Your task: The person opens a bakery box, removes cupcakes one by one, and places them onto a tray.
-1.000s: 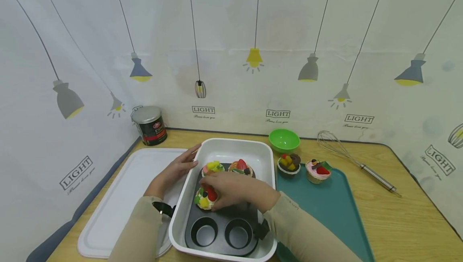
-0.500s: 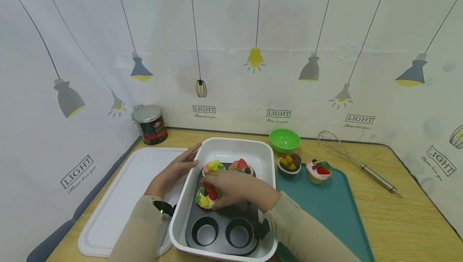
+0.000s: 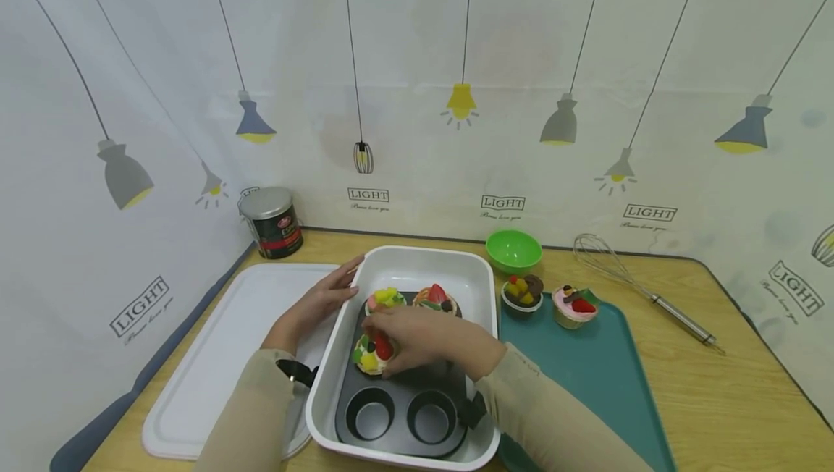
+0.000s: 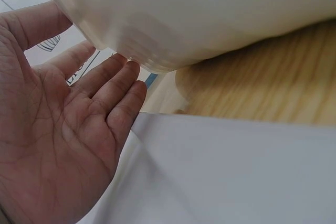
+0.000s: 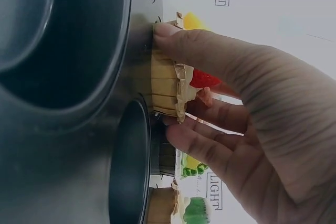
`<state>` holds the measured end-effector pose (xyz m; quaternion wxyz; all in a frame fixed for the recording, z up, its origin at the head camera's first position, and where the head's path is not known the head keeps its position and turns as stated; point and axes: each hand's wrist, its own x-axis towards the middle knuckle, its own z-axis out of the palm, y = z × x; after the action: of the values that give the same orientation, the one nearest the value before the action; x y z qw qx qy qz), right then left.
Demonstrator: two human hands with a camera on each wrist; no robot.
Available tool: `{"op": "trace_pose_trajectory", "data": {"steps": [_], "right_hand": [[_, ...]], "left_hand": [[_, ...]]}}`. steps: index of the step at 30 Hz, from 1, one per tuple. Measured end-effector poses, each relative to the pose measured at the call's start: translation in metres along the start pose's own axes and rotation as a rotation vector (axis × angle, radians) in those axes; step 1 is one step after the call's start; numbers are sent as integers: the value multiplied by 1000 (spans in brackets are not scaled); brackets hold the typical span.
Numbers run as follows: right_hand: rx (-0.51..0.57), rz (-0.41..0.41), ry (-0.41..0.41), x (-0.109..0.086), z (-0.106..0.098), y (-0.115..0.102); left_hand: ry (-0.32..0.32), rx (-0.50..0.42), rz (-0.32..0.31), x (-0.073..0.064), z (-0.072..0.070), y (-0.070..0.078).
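Note:
My right hand [image 3: 426, 340] pinches a cupcake [image 3: 368, 361] topped with fruit, between thumb and fingers. In the right wrist view the thumb and fingertips hold the tan case of this cupcake [image 5: 165, 85], at the dark muffin tin [image 5: 68, 156]. That muffin tin [image 3: 413, 378] lies inside a deep white dish [image 3: 423, 269]. Behind the hand, two more fruit cupcakes occupy the far end of the tin, one with yellow fruit [image 3: 389, 297] and one with a strawberry [image 3: 435, 295]. My left hand [image 3: 309, 316] touches the dish's left side with loosely extended fingers.
A white tray [image 3: 221, 356] lies left of the dish, a teal tray [image 3: 586, 385] right of it. Near the teal tray's far end stand a chocolate cupcake [image 3: 522, 294] and a pink cupcake [image 3: 573, 307]. Behind are a green bowl [image 3: 514, 251], a whisk [image 3: 677, 313] and a can [image 3: 271, 222].

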<state>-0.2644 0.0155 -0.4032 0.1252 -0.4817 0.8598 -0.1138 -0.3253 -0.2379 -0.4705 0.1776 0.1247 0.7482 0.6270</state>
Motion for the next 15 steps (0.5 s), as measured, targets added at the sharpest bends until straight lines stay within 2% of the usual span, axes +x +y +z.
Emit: {"op": "trace_pose_trajectory", "data": {"steps": [15], "right_hand": [[-9,6,8,-1,-3,-4]], "left_hand": [[-8,2,17,-2,1,0]]}}
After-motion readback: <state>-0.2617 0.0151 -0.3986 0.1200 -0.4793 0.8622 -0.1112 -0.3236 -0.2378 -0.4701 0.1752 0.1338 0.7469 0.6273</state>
